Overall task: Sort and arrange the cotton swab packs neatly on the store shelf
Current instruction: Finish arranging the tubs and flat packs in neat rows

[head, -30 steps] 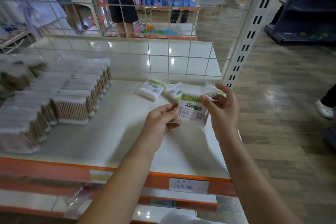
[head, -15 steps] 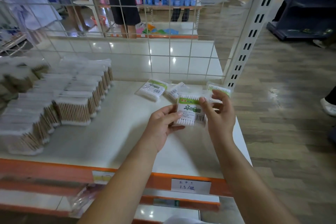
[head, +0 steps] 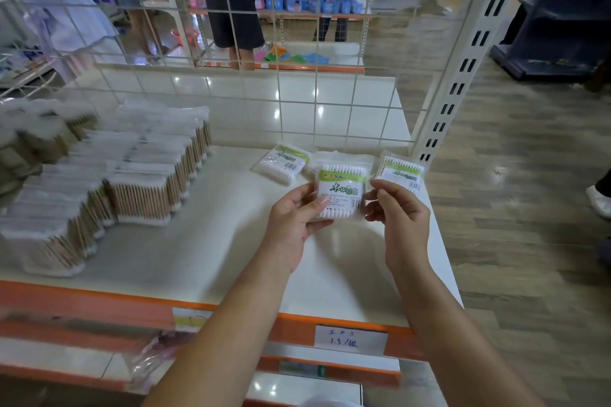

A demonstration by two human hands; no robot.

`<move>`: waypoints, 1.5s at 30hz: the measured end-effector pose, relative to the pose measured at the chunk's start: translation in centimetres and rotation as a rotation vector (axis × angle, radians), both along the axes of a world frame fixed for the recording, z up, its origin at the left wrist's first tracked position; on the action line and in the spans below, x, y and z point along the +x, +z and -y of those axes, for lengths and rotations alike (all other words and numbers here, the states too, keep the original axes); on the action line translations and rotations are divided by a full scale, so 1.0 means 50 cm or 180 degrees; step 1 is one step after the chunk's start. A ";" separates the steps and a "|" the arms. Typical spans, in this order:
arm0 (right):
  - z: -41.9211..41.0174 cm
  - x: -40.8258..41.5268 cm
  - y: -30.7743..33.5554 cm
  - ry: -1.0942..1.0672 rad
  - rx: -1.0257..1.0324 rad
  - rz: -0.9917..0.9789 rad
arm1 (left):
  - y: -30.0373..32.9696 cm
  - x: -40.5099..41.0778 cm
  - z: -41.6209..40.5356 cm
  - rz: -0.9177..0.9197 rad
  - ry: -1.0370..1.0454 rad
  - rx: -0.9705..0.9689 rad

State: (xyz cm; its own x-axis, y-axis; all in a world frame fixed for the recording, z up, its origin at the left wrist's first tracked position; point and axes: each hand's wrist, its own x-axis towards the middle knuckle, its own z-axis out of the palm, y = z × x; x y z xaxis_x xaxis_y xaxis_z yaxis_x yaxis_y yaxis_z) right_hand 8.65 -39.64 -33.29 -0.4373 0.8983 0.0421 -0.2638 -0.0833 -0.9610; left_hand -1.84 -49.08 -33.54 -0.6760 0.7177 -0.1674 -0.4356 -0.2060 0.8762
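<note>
A pack [head: 342, 192] of cotton swabs is held up above the right part of the shelf [head: 205, 251], label facing the camera. It is gripped from both sides: the left hand [head: 296, 220] has its thumb on the front left edge with fingers curled behind, and the right hand [head: 398, 218] pinches the right edge between thumb and fingers. The pack is clear of the shelf surface, upright, its green band at the top.

Beyond it, at the far right of the shelf, more packs of the same kind lie flat — a left pack [head: 285, 163] tilted askew, and a right pack [head: 401, 172] close to the shelf's right edge. Another is partly hidden behind the held one; how it lies cannot be told.

On the left half of the shelf, rows of swab bundles [head: 142, 188] with wooden sticks are stood in stepped lines running from near left to far centre, well apart from the held pack.

A wire grid [head: 281, 99] closes the far side of the shelf, and a slotted upright [head: 459, 76] stands at the far right corner. A handwritten price tag [head: 350, 339] is fixed on the orange front rail [head: 82, 302], below the hands. Beyond the grid, a person's legs [head: 236, 23] are seen in the aisle.
</note>
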 end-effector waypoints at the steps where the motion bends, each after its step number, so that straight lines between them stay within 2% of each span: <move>1: -0.001 0.000 -0.001 0.0048 -0.0023 0.0024 | 0.001 0.000 0.001 -0.0003 0.0000 0.0010; 8: -0.002 0.001 0.005 0.0550 -0.0299 0.0256 | 0.003 0.004 0.005 -0.0407 -0.0092 0.0064; 12: 0.004 0.010 0.000 0.0997 -0.0022 0.0420 | 0.003 0.017 0.008 -0.0731 -0.0262 -0.0079; 16: 0.008 0.013 0.003 0.0950 0.0434 0.0586 | 0.006 0.027 0.010 -0.1096 -0.0346 -0.0254; 21: 0.006 0.012 -0.001 0.0756 0.0447 0.0453 | 0.003 0.023 0.006 -0.1263 0.0067 -0.0400; 24: 0.005 0.014 0.003 0.0836 0.0358 0.0205 | -0.004 0.018 0.005 -0.1404 0.0419 -0.0565; 27: 0.003 0.017 0.003 0.0920 0.0298 0.0209 | -0.009 0.014 0.009 -0.1642 0.0482 -0.0745; 31: -0.001 0.017 -0.006 0.0814 0.0245 0.0377 | -0.009 0.014 0.009 -0.2420 0.0444 -0.1141; 36: 0.002 0.007 0.006 0.0852 0.0181 0.0197 | 0.010 -0.011 0.052 -0.3440 0.0285 -0.1286; 41: 0.019 -0.033 0.023 0.0954 0.0302 0.0370 | 0.029 -0.065 0.123 -0.4424 0.0227 -0.1613; 45: 0.064 -0.073 0.043 0.1051 0.0322 0.0268 | 0.049 -0.106 0.187 -0.4650 -0.0081 -0.1707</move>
State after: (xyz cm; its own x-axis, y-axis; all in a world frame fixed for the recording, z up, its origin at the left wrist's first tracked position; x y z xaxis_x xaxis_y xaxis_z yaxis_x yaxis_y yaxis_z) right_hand 5.02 -42.84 -31.15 -0.7092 0.7010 0.0750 -0.1580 -0.0543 -0.9860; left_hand -7.14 -58.41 -31.12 -0.4639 0.8048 0.3702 0.8323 0.2527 0.4934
